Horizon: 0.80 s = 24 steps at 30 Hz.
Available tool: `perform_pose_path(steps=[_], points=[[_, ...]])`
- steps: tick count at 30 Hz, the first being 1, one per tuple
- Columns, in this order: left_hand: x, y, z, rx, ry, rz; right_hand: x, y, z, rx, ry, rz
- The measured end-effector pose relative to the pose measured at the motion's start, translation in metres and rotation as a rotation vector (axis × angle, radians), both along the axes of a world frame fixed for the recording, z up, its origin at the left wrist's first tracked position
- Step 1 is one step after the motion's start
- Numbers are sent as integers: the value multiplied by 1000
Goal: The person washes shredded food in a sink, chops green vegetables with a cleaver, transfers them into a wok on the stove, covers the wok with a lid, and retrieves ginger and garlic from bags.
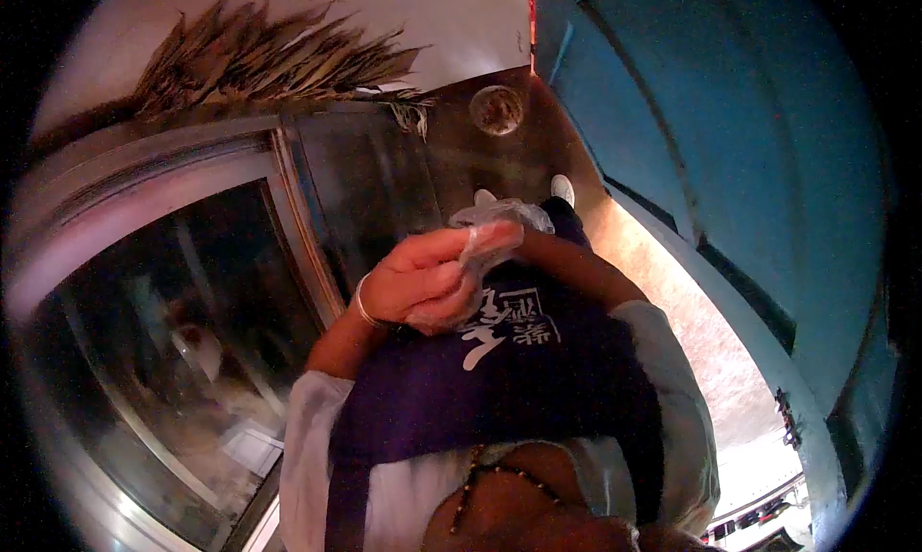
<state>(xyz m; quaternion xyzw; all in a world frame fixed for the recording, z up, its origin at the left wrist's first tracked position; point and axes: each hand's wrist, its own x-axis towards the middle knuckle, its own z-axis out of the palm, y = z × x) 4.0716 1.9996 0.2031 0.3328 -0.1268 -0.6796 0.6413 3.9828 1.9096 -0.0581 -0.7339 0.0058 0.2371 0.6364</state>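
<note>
My left hand (423,278), with a thin band at its wrist, is raised in front of my apron. Its fingers are closed on thin, crinkled clear plastic that looks like a disposable plastic glove (523,213). Some of the film also lies over the lower side of this hand. My right forearm (576,269) comes in from the right and ends behind the plastic. The right hand is mostly hidden there, so how its fingers lie cannot be made out. Below both hands is the dark apron (499,389) with white lettering.
A round container (497,109) with brownish contents stands on the floor beyond my shoes (563,191). At left is a glass-fronted frame (293,216), with dried leaves (279,58) above it. A blue panelled wall (711,120) runs along the right.
</note>
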Motion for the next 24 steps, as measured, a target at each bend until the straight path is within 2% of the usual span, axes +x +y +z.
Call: perform_pose_path(steps=[6,9,13,15,18,24], points=[[-15,-1,-3,128,96,64,-8,-20,-12,-53,33,-24],[-28,-3,0,59,179,87,-16,-36,-24,-91,55,-21],[-37,-20,9,113,81,-9,-38,-57,-30,-124,73,-17],[-44,-25,6,145,50,-8,-47,-65,-28,-132,85,-11],[-59,-25,-15,39,170,100,-52,-70,-30,-137,88,-1],[-66,-22,-26,182,163,165,-45,-66,-41,-159,89,26]])
